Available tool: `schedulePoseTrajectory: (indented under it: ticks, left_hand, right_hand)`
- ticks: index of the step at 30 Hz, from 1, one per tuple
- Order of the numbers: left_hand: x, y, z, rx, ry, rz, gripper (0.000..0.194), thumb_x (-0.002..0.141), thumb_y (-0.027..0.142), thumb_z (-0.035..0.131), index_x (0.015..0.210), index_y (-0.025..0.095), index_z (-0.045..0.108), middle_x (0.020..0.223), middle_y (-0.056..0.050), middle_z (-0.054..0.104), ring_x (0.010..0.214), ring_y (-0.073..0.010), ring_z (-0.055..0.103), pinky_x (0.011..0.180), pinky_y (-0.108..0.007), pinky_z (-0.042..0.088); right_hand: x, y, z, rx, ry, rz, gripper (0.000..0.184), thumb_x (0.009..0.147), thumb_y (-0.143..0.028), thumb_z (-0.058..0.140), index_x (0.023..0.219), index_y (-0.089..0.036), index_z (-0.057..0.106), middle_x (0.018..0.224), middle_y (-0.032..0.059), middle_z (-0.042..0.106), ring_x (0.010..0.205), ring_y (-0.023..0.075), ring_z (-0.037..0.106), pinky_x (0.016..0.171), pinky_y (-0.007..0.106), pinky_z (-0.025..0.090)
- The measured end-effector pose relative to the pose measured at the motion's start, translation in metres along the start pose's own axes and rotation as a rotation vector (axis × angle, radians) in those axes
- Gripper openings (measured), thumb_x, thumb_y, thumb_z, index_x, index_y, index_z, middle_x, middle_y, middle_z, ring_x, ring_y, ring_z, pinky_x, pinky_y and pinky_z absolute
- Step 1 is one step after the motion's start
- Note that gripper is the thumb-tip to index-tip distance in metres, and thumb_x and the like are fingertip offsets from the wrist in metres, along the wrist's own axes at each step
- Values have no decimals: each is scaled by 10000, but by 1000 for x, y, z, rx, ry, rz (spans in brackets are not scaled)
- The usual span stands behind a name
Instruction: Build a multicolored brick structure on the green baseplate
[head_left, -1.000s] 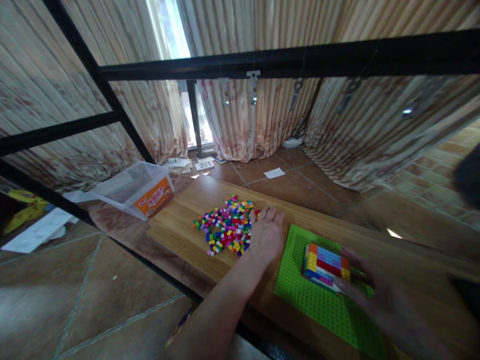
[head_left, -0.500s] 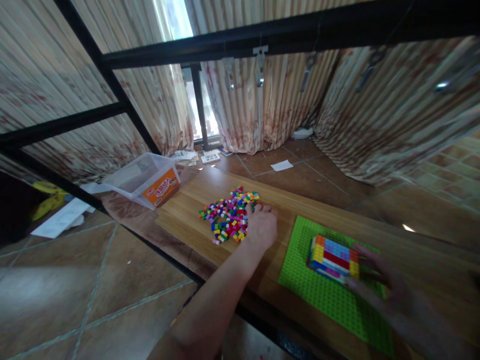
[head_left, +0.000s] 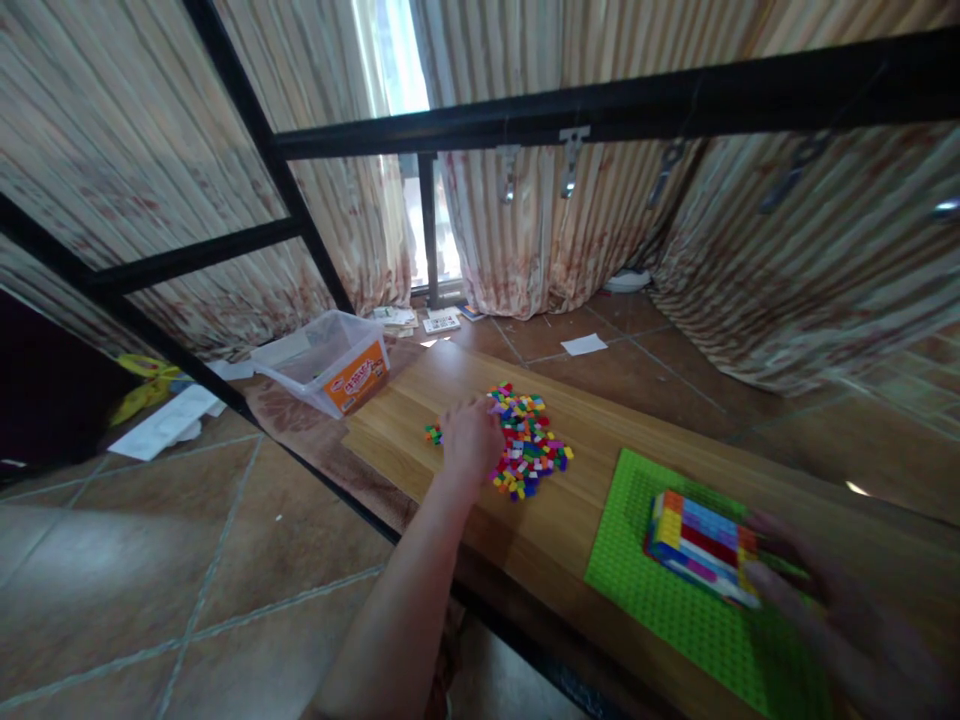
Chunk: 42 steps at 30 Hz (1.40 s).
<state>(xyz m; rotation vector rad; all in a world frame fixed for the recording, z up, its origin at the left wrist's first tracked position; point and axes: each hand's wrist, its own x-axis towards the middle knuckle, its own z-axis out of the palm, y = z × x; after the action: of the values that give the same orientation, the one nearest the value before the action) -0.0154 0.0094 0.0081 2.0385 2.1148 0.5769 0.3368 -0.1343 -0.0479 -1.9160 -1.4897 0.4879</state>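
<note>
My left hand (head_left: pixel 470 440) rests on the left part of a pile of small coloured bricks (head_left: pixel 529 446) on the wooden table (head_left: pixel 420 400). Its fingers are curled down into the bricks, and what they hold is hidden. A green studded baseplate (head_left: pixel 660 610) lies to the right, with a multicoloured block of stacked bricks (head_left: pixel 697 545) on it. My right hand (head_left: pixel 832 610), blurred and in shadow, reaches in from the lower right with its fingertips at the block's right side; the fingers look spread.
A clear plastic bin (head_left: pixel 330 360) with an orange label stands at the table's far left end. A black metal frame (head_left: pixel 600 105) crosses above the table. Curtains hang behind. Papers and a yellow object lie on the tiled floor.
My left hand has moved from the right edge of the brick pile to its left side, and its flat fingers have curled. The view has swung left. My right hand stays by the block.
</note>
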Motion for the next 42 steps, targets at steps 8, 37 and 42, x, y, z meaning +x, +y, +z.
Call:
schedulePoseTrajectory:
  ticks: [8,37,42]
  left_hand:
    - [33,-56,0,-18,-63,-226,453,947,303,457,1338,100,562,1328,-170,624,1249,-269,567,1055,-357,412]
    - [112,31,32,133,-349,133,528,855,594,518,987,134,742,1119,-166,725,1173,-315,614,978,-343,452]
    - [106,41,45,168,-333,209,490,722,577,679,1008,182,726,1137,-125,718,1219,-314,571,997,-346,443]
  right_hand:
    - [5,2,2,47,-60,48,640,742,-694,545,1221,-273,602,1264,130,670,1139,356,644,983,500,518]
    - [2,-14,16,-175,-49,-185,591,912,-616,427,1321,-211,563,1251,135,678,1076,292,683,958,483,542]
    - [2,-15,17,-138,-59,-167,596,908,-613,453,1322,-199,560,1293,152,648,1122,300,659,980,505,520]
